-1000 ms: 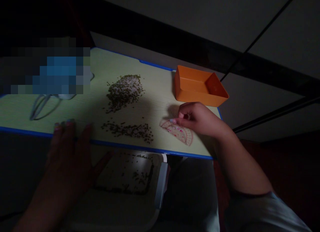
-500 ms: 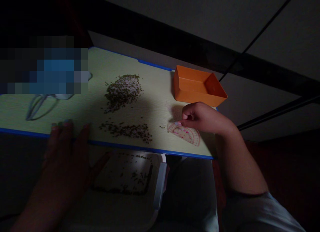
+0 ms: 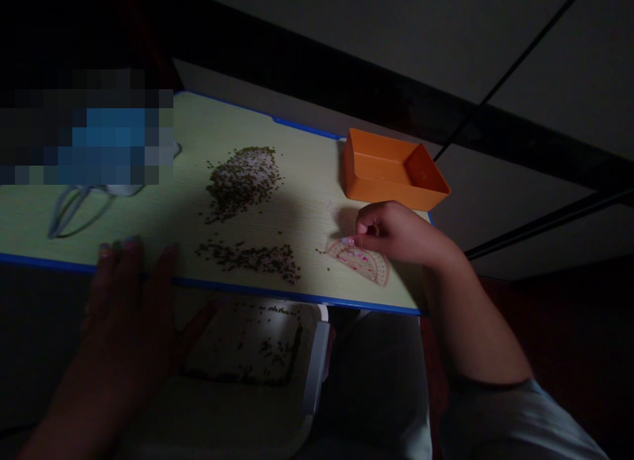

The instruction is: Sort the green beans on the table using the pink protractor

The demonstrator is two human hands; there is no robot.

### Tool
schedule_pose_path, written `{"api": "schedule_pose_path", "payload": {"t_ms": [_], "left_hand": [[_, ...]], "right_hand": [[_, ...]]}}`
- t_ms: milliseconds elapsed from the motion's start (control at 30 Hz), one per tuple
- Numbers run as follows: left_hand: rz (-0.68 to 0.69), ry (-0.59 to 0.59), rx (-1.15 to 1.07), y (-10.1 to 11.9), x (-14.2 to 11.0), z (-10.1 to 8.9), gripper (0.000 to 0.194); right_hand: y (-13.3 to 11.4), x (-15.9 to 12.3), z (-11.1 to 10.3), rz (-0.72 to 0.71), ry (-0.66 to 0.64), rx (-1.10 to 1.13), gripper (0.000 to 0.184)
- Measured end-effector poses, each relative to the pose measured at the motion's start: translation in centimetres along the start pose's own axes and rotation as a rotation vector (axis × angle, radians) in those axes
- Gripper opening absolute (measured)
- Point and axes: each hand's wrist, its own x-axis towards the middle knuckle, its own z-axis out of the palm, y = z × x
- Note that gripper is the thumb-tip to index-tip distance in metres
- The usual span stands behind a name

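Observation:
My right hand (image 3: 396,232) pinches the upper edge of a clear protractor (image 3: 361,262) with pink marks, low over the right part of the table. A few loose grains lie just left of the protractor. To the left, a strip of small dark and pale grains (image 3: 252,259) runs near the table's front edge, with a larger heap of mixed grains (image 3: 247,176) behind it. My left hand (image 3: 133,308) is spread open, its fingertips at the front edge of the table, holding nothing.
An orange box (image 3: 396,176) stands at the table's back right corner. Below the front edge is a pale bin (image 3: 317,367) with scattered dark grains inside. A grey cord loop (image 3: 69,212) lies at the left of the blue-edged table (image 3: 317,216), beside a blurred-out area.
My right hand has shifted slightly left with the protractor. My left hand stays nearly where it was, and the grain piles look the same.

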Motion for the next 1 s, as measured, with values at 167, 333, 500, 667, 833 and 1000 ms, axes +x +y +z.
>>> {"api": "schedule_pose_path", "payload": {"t_ms": [167, 333, 500, 667, 833, 1000], "left_hand": [[-0.016, -0.008, -0.015, 0.37, 0.03, -0.15, 0.085], [0.014, 0.014, -0.03, 0.42, 0.14, -0.14, 0.085], [-0.009, 0.001, -0.023, 0.07, 0.14, 0.04, 0.086], [0.01, 0.018, -0.028, 0.14, -0.02, 0.0, 0.086], [-0.014, -0.005, -0.009, 0.13, -0.08, -0.06, 0.087], [-0.014, -0.004, -0.011, 0.11, 0.07, 0.02, 0.087]], "right_hand": [[-0.01, 0.14, 0.15, -0.001, 0.008, -0.003, 0.024], [0.0, 0.25, 0.28, 0.02, 0.027, -0.012, 0.023], [-0.1, 0.4, 0.52, 0.012, 0.022, -0.006, 0.024], [-0.1, 0.49, 0.72, 0.002, 0.05, 0.011, 0.026], [-0.1, 0.38, 0.5, -0.003, 0.055, 0.054, 0.028], [-0.02, 0.44, 0.5, -0.034, 0.021, 0.07, 0.028]]}}
